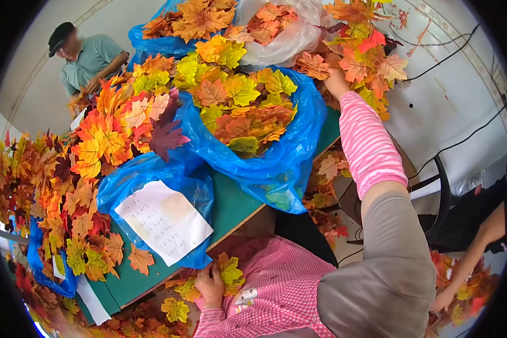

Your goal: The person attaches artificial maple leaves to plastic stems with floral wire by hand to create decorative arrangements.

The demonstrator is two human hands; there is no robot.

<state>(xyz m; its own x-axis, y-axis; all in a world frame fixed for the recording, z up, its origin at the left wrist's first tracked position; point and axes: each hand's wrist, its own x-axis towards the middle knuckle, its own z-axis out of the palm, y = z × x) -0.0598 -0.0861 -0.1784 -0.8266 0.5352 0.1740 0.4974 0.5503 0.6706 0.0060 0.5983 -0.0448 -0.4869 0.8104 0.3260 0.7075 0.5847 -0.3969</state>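
Near, low centre: left hand [209, 286] at the lap, over a pink checked apron [276, 287], grip closed on a small bunch of yellow-green fake maple leaves [229, 271] just below the near edge of the tabletop [231, 205]. More loose leaves lie by the lap, near left [176, 308].

Green tabletop runs from near left to far right. Near-left part: blue plastic bag [152, 180] with a white paper sheet [164, 221] of handwritten figures lying on it. Left of that, an orange and yellow leaf heap [67, 186] spills along the tabletop's left side, with a dark red leaf [164, 135] at the bag's far edge.

Middle: a second blue bag [287, 152], open, full of yellow, green and orange leaves [236, 96].

Right arm in a grey sleeve and a pink striped sleeve cover [369, 146] stretches far right. Right hand [337, 83] is buried in a cluster of orange-red leaves [360, 62] beyond the tabletop's far right end; fingers hidden, cannot tell if the grip is closed.

Far: clear plastic bag [287, 34] of orange leaves, another blue bag [152, 36] to its left.

Far left: another person in a grey-green shirt [93, 59] and dark cap, hands in leaves. Right edge: a second person's hand [442, 301] low among leaves near the floor.
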